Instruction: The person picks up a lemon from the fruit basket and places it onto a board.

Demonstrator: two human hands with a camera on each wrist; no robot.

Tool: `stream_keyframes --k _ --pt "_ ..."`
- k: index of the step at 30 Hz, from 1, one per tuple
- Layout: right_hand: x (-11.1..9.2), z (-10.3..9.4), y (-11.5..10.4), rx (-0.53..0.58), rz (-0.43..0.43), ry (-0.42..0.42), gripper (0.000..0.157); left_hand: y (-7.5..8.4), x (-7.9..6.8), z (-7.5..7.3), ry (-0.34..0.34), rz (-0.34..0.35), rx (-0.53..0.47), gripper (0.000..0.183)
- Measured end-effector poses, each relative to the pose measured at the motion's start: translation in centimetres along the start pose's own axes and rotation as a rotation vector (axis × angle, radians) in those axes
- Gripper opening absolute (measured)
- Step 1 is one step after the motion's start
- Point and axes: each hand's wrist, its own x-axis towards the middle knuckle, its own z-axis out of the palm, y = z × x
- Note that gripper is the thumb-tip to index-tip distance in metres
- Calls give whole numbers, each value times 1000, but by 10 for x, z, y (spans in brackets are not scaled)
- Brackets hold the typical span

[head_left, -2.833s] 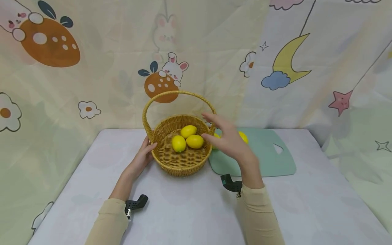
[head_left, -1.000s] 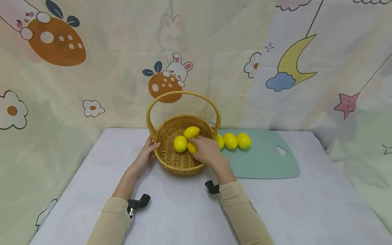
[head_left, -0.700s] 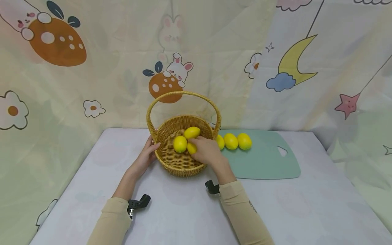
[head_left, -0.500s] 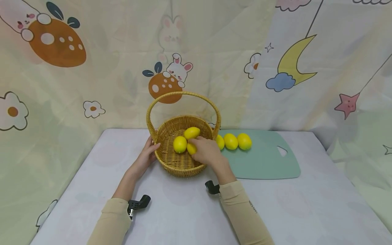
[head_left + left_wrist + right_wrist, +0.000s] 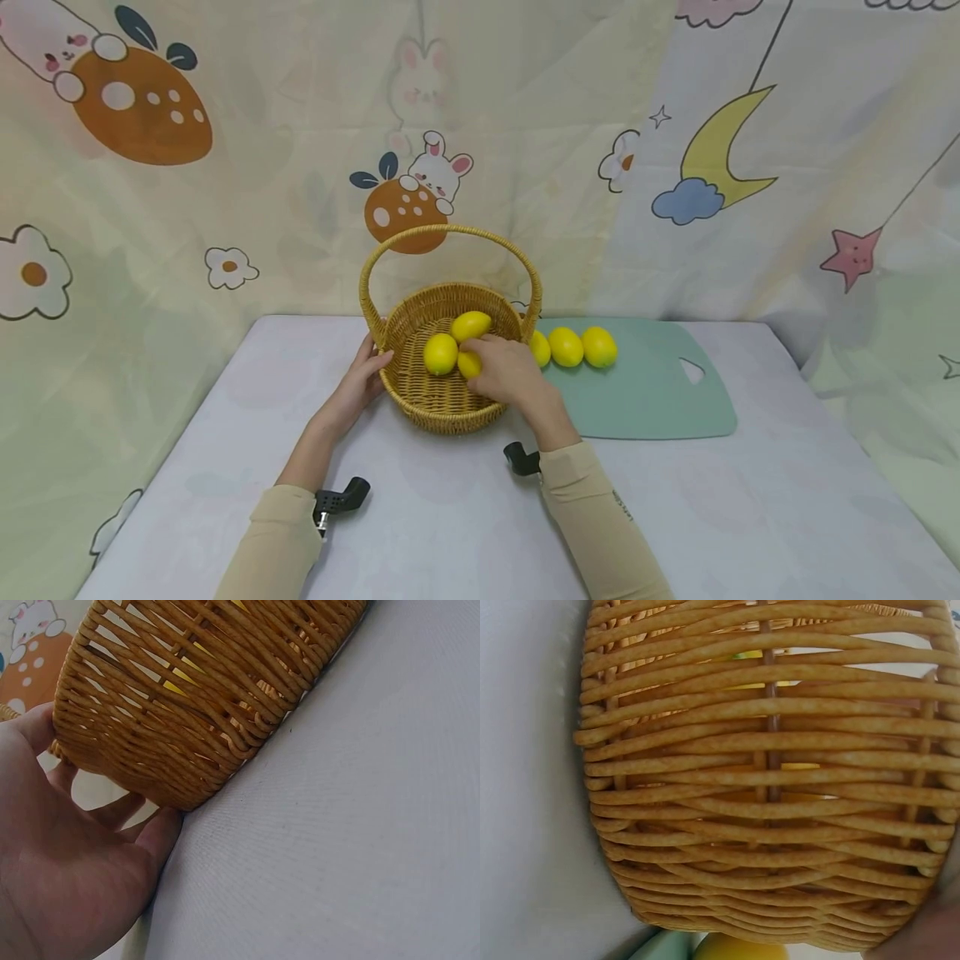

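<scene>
A round wicker basket (image 5: 442, 410) with a tall arched handle stands mid-table. My left hand (image 5: 351, 392) holds its left side, thumb at the rim and fingers against the outer wall; the left wrist view shows those fingers (image 5: 124, 810) on the weave. Inside the basket, my right hand (image 5: 510, 371) grips a yellow lemon (image 5: 469, 364), partly covered by the fingers. Two more lemons lie beside it: one to the left (image 5: 441, 354), one behind (image 5: 471, 325). In the right wrist view the basket wall (image 5: 772, 765) hides most of that hand.
Right of the basket, a pale green cutting board (image 5: 645, 400) lies flat on the white-covered table (image 5: 435, 533). Along its back part three lemons (image 5: 566, 347) sit in a row, the leftmost partly behind the basket. A printed cloth (image 5: 300, 167) hangs behind the table.
My right hand has moved left and down from above the basket's right rim to the lemon inside and taken hold of it. Over the last second almost nothing moves; the left hand keeps its place.
</scene>
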Motion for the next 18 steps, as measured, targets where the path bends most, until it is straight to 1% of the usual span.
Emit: stream_keyframes --k 13,18 --pt "-1 -6 3 159 11 44 57 0 2 1 -4 15 -7 68" --pt "-2 -7 6 237 12 57 56 -1 2 0 -2 6 2 67"
